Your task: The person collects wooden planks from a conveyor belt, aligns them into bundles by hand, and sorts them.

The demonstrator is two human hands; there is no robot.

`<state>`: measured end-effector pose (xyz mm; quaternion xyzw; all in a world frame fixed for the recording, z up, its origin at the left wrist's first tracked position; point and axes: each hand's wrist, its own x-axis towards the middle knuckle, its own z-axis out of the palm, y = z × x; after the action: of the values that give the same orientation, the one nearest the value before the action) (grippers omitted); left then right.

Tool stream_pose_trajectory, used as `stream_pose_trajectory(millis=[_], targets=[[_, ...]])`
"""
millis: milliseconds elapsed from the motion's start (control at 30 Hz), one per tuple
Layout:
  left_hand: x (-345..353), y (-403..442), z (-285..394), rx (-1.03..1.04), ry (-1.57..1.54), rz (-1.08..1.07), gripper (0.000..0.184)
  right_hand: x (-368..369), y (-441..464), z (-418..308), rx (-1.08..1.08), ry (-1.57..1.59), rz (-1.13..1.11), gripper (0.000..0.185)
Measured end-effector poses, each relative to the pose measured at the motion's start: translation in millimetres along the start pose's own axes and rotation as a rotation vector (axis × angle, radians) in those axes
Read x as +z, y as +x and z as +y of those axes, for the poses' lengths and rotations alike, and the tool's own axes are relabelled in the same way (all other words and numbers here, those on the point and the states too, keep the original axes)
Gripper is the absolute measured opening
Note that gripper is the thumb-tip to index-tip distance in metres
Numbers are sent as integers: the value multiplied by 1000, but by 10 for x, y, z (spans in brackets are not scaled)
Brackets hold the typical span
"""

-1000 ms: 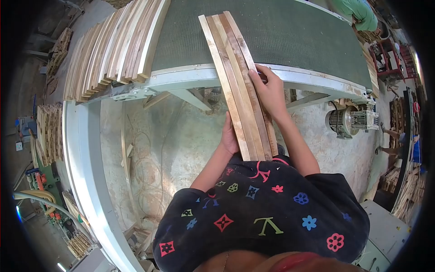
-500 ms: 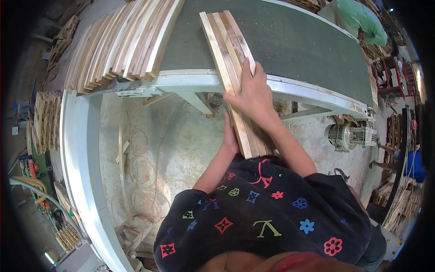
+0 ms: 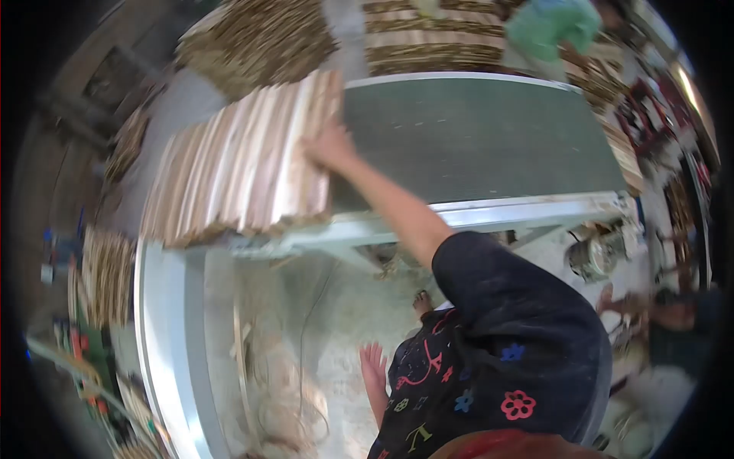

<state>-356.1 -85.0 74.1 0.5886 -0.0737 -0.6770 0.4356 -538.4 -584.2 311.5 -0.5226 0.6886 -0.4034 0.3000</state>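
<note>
A row of wooden strips (image 3: 252, 157) lies side by side at the left end of the green conveyor belt (image 3: 459, 141). Against the row's right-hand strips is my right hand (image 3: 332, 145), its arm stretched forward across the belt's near edge. The thumb lies over the strips and the fingers close on their right side, partly hidden and blurred. My left hand (image 3: 373, 369) hangs low in front of my body, over the floor. Its fingers are spread, with nothing in them.
A white metal frame (image 3: 172, 344) runs down the left. Large stacks of wood (image 3: 260, 42) stand beyond the belt. A person in a green shirt (image 3: 552, 29) bends at the far right. An electric motor (image 3: 592, 256) sits below the belt's right end.
The strips that both hands held are now at the row's right end. My right hand has moved left with them; my left hand has let go and dropped back. The view has shifted.
</note>
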Motion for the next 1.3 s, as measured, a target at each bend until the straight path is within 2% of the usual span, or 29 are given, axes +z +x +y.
stream_pose_trajectory(millis=[33,67,100,167,200,267,333,400,500,567,600,633,700,767,833,900,967,1033,1100,1133,1200,1300], targets=[[-627,321,-529,-85,-18,93,79,-169,-214,52,-36,62,-72,95],[-1174,597,-998,-168,-44,188,80,-200,-481,213,-174,128,-10,83],[-1305,621,-1093,-262,54,250,79,-144,-654,549,-464,219,-2,73],[-1237,466,-996,-407,244,278,79,-645,-1517,722,-688,275,-113,46],[-1228,478,-927,-438,307,266,79,-1070,-1985,715,-504,433,-322,36],[-1182,594,-757,-476,414,217,79,-1471,-2428,1160,-464,329,-556,33],[-1215,842,-627,-501,519,139,79,-1778,-2859,1651,-149,393,-483,32],[-1201,1167,-487,-507,615,21,79,-1966,-3191,2184,39,178,-202,34],[-1228,2078,-408,-461,644,-266,78,-2177,-3560,2734,193,235,125,34],[-985,2473,-209,-421,624,-413,78,-2337,-3666,2639,295,282,248,34],[-740,2512,38,-373,754,-302,75,-2396,-3707,2597,342,306,308,34],[-53,2151,520,-338,879,-185,72,-2407,-3744,2598,308,284,332,35],[458,2274,819,-217,952,-244,76,-2357,-3803,2605,238,231,379,36],[985,2264,1006,-156,1056,-272,73,-2269,-3861,2662,173,181,315,38],[1614,1886,1192,-36,1158,-491,69,-2225,-3923,2589,123,153,228,39],[2341,1147,1310,184,1032,-774,65,-2224,-3964,2545,152,73,113,40],[2883,256,1506,394,802,-1022,52,-2195,-3961,2567,122,54,56,39],[3250,-733,1973,860,832,-1219,57,-2200,-3928,2528,116,76,36,41],[3361,-1510,2274,1382,342,-1211,46,-2163,-3863,2590,93,93,26,41],[3386,-1775,2365,1550,148,-1189,45,-2146,-3834,2587,92,97,21,41],[3367,-2099,2478,1587,38,-1270,43,-2131,-3774,2576,87,105,12,42],[3319,-2320,2413,1577,40,-1333,41,-2077,-3688,2596,36,46,-19,42]])
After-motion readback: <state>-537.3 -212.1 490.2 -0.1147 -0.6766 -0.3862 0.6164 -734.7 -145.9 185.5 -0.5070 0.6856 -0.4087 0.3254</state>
